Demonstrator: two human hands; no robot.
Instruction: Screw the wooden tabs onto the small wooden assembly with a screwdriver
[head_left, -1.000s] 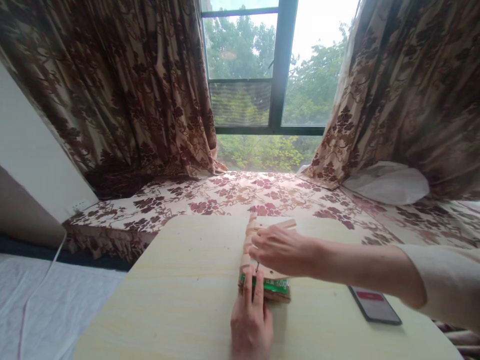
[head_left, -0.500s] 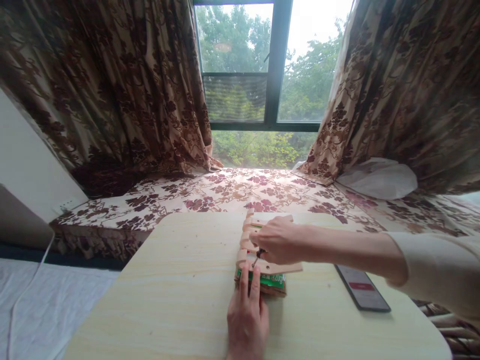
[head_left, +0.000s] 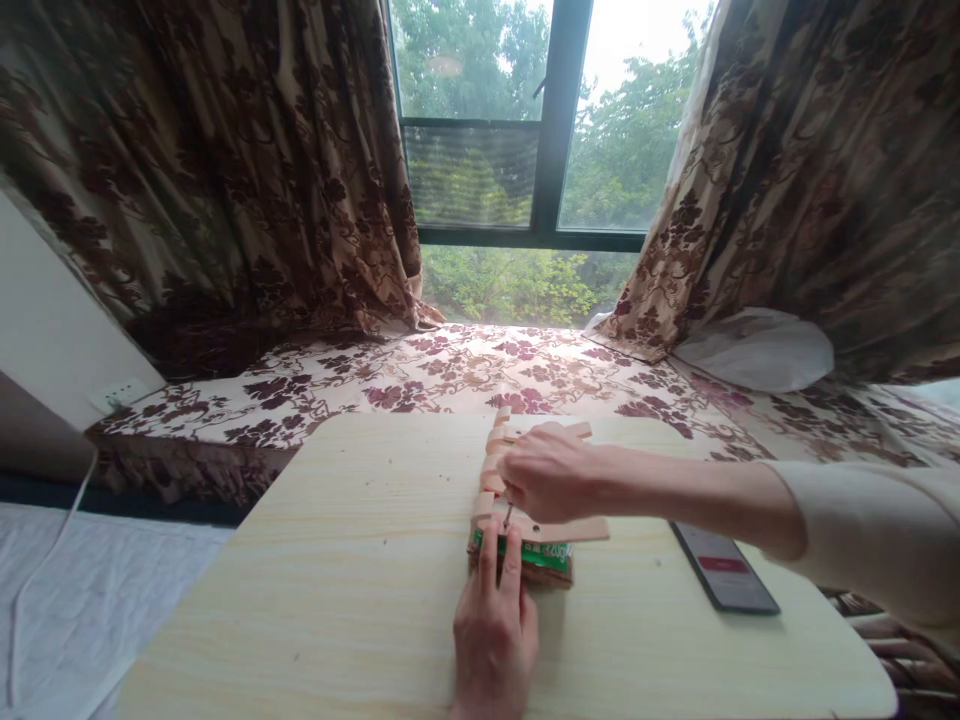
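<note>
closest to the camera is the left hand [head_left: 493,632], lying flat on the pale wooden table [head_left: 337,600] with two fingers stretched forward, pressing on the near end of a wooden piece [head_left: 559,528] that sits on top of a green-labelled pack [head_left: 541,558]. not gripping anything, just holding it down. the whole thing sits about mid-table, a bit right of centre.

just past that, the right hand [head_left: 546,472] comes in from the right with a cream sleeve [head_left: 870,540], fingers curled and pinched on a small thin tool [head_left: 508,515] with its tip down on the wood. can't really make out what the tool is, too small. a row of small wooden blocks [head_left: 491,462] runs away along the left edge of the piece.

to the right on the table lies a dark phone [head_left: 724,578], well apart from the hands.

further back there's a floral-covered ledge [head_left: 450,375], a white bag [head_left: 757,350] on its right side, brown patterned curtains [head_left: 225,170] both sides and a window [head_left: 517,130] with trees outside.
</note>
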